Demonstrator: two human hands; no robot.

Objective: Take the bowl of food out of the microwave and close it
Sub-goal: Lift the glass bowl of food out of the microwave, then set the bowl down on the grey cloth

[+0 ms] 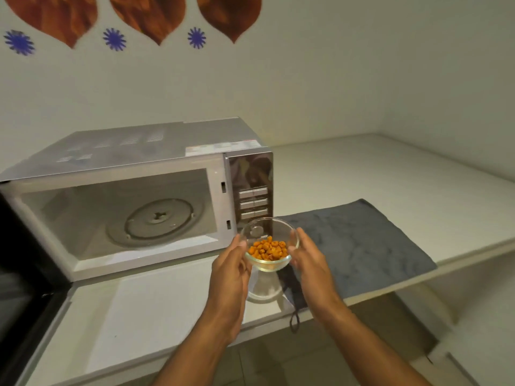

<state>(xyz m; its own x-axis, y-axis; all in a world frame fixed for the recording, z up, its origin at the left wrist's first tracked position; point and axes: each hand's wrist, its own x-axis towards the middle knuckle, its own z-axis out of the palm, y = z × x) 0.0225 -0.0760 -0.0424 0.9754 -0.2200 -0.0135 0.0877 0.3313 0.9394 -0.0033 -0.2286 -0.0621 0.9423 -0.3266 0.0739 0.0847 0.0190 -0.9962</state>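
While bowl [269,242] held, grey mat [359,246] covers white counter [390,174].

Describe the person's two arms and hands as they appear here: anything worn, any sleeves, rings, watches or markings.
Both forearms are bare from the bottom edge of the picture up to the hands; no sleeve or cuff shows. The left hand and the right hand wear no gloves. No ring, watch, bracelet or marking is visible on either, though the picture is slightly soft. Only the backs of the hands and the outer forearms face the camera.
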